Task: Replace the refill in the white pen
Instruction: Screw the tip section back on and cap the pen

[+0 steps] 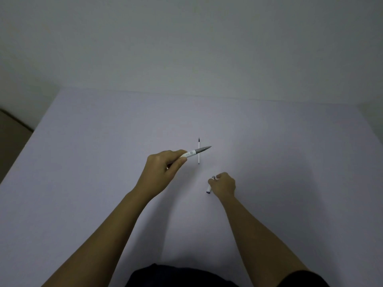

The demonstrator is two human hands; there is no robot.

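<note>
while left hand grips white pen, refill lies beyond; right hand clasps cap.

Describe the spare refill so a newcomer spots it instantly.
On the pale table, look just beyond the left hand holding the white pen. The refill lies flat behind the pen's grey tip: a thin white stick with a dark point, far slimmer than the pen.

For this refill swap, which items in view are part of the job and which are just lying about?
Part of the job:
white pen, in left hand
pen cap, in right hand
refill on table

Lying about:
nothing visible
</note>
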